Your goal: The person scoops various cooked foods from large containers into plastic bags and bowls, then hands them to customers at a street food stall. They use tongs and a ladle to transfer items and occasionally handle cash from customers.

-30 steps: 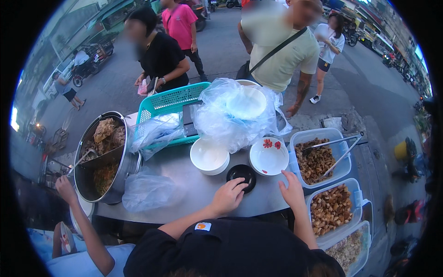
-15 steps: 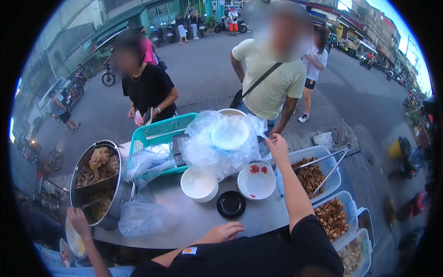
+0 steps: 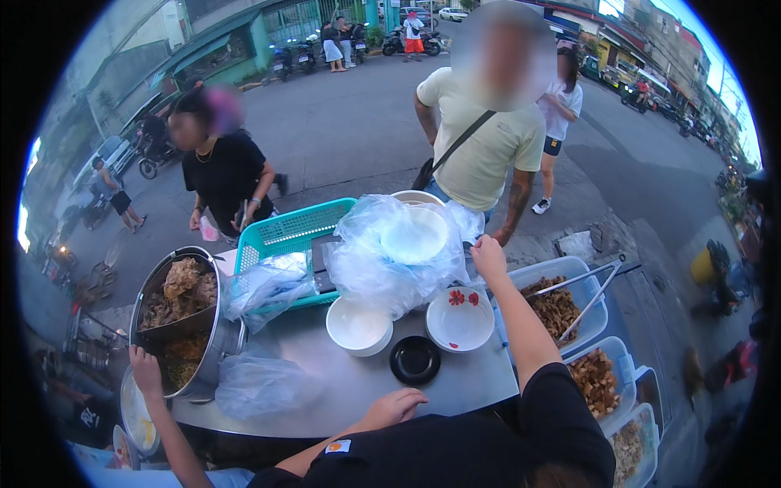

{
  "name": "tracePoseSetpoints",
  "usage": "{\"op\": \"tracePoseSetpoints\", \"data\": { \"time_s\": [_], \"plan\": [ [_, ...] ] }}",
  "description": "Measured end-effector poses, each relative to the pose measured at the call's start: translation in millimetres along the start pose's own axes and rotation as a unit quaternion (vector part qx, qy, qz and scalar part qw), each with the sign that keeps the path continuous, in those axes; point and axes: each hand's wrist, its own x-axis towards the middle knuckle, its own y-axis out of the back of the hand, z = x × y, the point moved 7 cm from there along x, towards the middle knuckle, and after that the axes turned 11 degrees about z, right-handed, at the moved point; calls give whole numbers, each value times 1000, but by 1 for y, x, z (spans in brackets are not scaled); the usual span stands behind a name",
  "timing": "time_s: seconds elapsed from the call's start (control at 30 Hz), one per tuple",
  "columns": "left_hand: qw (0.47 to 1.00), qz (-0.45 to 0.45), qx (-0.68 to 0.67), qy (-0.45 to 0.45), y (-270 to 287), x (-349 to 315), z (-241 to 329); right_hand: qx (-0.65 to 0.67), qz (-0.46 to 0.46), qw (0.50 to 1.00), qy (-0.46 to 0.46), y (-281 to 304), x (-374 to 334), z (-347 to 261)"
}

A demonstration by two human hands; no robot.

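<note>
Gone from beside the flowered bowl (image 3: pixel 460 321) since the first frame, the right hand (image 3: pixel 489 259) now reaches past it to the right edge of the plastic (image 3: pixel 355 259); the left hand (image 3: pixel 397 408) has drawn back from the black dish (image 3: pixel 415 361) toward the near edge of the worktop (image 3: pixel 350 386).

From where I stand, the worktop is the biggest piece, bare metal and likely slick. Next comes the green basket (image 3: pixel 277 226), with the plastic heaped just beside it at the worktop's far side. That plastic looks thin, crumpled and nearly weightless; I'd expect it to slip and cling to itself, so a loose edge is the place to pinch, away from the white bowl (image 3: pixel 413 233) resting in it, which a hard tug could tip. The flowered bowl seems light but stiff, best taken by its rim, and so do the stacked bowls (image 3: pixel 358 327). The black dish, smaller and shallow, would probably slide unless held by its outer edge.

As for the hands, the right's fingers are bent in at the plastic's edge; whether they pinch it, I can't tell. The left's lie loosely together, apart from the dish, with nothing visible in them.
</note>
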Motion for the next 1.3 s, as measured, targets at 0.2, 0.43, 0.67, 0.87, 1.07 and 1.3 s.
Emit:
{"op": "tracePoseSetpoints", "data": {
  "time_s": [0.2, 0.43, 0.67, 0.87, 1.07, 1.3],
  "plan": [
    [999, -47, 4, 3, -5, 0, -4, -33, -123, 988, -86, -5, -12, 22],
    [998, -44, -10, 35, 3, -7, -7, -56, 60, 996, 35, 26, -10, -8],
    [999, -12, -22, -33, 9, -2, -1, 121, 143, 982, -18, 60, -2, 26],
    [990, -98, -53, -92, -12, -12, 4, 146, 52, 986, -66, -10, -20, 56],
    [991, -113, -49, -60, -13, -29, -11, 12, 39, 999, 16, -6, -7, 29],
    [997, -8, -64, -43, 23, -33, -24, 118, 142, 977, -110, 21, -2, 29]
  ]
}}
